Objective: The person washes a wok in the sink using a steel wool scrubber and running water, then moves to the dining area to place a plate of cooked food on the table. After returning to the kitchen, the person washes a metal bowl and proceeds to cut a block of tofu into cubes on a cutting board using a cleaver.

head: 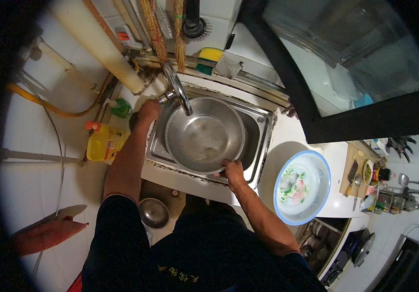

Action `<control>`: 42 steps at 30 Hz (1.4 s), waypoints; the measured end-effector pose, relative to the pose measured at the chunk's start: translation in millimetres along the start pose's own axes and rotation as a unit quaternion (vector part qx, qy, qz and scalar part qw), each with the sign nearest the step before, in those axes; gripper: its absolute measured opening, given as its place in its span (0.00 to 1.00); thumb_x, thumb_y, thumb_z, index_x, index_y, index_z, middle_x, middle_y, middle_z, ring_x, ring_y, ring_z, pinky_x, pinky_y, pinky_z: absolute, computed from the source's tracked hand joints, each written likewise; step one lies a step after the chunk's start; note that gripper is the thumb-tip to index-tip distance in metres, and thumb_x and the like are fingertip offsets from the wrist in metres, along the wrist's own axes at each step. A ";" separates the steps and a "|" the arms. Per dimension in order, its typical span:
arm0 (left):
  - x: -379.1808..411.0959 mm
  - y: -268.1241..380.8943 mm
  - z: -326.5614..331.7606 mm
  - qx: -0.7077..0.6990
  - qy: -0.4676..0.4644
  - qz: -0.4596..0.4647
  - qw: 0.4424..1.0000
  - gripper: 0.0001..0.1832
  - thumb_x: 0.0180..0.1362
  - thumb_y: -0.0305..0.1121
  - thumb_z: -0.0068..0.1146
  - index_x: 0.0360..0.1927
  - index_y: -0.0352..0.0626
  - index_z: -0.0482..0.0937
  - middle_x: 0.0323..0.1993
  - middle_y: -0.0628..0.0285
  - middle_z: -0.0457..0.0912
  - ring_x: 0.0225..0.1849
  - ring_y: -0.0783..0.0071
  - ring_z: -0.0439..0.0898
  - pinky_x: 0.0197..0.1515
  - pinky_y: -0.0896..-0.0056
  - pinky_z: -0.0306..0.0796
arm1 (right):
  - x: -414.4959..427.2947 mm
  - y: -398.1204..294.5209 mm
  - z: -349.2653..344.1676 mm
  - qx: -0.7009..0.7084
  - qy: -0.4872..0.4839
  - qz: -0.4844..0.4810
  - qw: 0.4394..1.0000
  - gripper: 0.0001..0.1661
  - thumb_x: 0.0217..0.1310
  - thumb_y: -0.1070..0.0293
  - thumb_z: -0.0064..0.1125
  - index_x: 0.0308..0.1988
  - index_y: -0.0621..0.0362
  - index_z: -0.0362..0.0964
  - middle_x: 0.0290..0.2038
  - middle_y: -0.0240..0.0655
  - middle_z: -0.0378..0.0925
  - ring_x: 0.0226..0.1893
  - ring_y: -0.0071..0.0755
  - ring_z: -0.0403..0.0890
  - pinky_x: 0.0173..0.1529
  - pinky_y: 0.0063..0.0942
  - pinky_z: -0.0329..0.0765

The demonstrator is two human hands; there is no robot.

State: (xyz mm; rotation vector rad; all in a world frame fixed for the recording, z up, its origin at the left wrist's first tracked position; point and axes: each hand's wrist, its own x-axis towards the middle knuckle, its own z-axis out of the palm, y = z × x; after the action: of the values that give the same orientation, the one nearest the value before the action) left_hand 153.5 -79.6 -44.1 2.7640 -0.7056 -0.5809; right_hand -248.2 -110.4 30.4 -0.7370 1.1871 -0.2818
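A wide stainless steel basin sits in the metal sink, beneath the curved chrome faucet. Its bottom looks wet. My right hand grips the basin's near right rim, thumb on the inside and fingers underneath. At the base of the faucet, my left hand is at the tap handle; its fingers are partly hidden, so whether they close on the handle is unclear. To the right of the sink, a blue-rimmed enamel-look basin with a floral pattern rests on the white counter.
Yellow and green liquid bottles stand left of the sink. A sponge lies on the ledge behind. The black-framed window juts over the right side. A cleaver lies on a cutting board. A metal bowl is below the counter.
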 end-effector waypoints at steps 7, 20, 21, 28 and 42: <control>-166.5 40.5 15.1 -0.060 0.055 0.336 0.938 0.23 0.67 0.39 0.48 0.61 0.37 0.69 0.60 0.47 0.71 0.61 0.45 0.71 0.63 0.48 0.64 | 1.7 -1.1 12.5 -0.025 -0.001 0.013 1.000 0.20 0.63 0.75 0.48 0.52 0.76 0.64 0.46 0.53 0.77 0.38 0.42 0.84 0.31 0.33 0.82; -229.9 68.3 48.6 0.034 -0.431 0.284 0.856 0.22 0.68 0.47 0.49 0.55 0.39 0.76 0.56 0.44 0.75 0.57 0.49 0.76 0.59 0.49 0.68 | 21.7 24.1 -10.7 -0.029 0.039 -0.026 0.998 0.17 0.59 0.76 0.51 0.44 0.80 0.67 0.42 0.55 0.77 0.35 0.47 0.83 0.31 0.38 0.85; -229.8 61.3 38.2 0.079 -0.397 0.305 0.862 0.20 0.67 0.46 0.51 0.51 0.40 0.78 0.51 0.45 0.79 0.52 0.49 0.79 0.55 0.49 0.70 | 24.7 27.9 -15.7 -0.014 0.055 -0.033 0.998 0.17 0.58 0.75 0.52 0.43 0.80 0.67 0.42 0.56 0.76 0.35 0.48 0.83 0.32 0.38 0.85; -179.1 66.1 16.4 -0.275 -0.042 0.225 0.934 0.04 0.59 0.26 0.57 0.35 0.39 0.82 0.31 0.59 0.84 0.32 0.59 0.84 0.36 0.64 0.76 | 53.5 39.9 -21.3 -0.021 0.083 -0.029 0.996 0.16 0.60 0.77 0.48 0.45 0.80 0.67 0.43 0.56 0.76 0.36 0.53 0.83 0.34 0.44 0.88; -138.1 102.3 7.7 -0.411 -0.135 0.047 0.900 0.08 0.61 0.36 0.61 0.36 0.42 0.83 0.29 0.65 0.82 0.30 0.75 0.79 0.34 0.71 0.72 | 40.4 11.8 8.6 0.021 0.035 0.072 0.997 0.20 0.66 0.75 0.46 0.55 0.75 0.62 0.48 0.55 0.75 0.41 0.48 0.84 0.37 0.37 0.87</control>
State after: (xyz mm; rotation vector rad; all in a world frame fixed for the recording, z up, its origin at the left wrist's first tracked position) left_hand -2.9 -99.3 24.9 1.8734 -0.4773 -0.9795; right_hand -227.4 -121.3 -5.6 -0.6049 1.2895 -0.2132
